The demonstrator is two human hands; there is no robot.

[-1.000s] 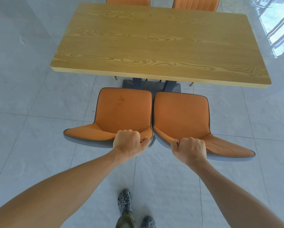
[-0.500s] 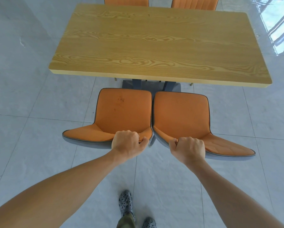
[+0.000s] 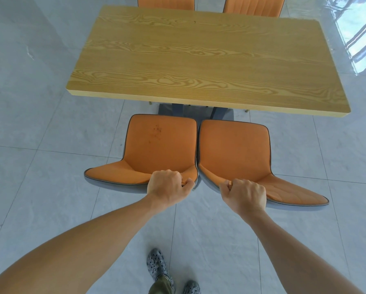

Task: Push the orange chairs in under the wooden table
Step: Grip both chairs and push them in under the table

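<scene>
Two orange chairs, left chair and right chair, side by side touching, seats just short of the wooden table near edge, not under it.

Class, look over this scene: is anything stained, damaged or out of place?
Yes: the left orange chair has a cluster of dark spots on its seat, near the front left; the right orange chair looks clean. Both still stand clear of the wooden table.

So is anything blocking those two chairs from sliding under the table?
Nothing visible on the floor before them. Under the table, though, a dark base stands just ahead of the chairs' front edges, near where they meet. It may stop them.
</scene>
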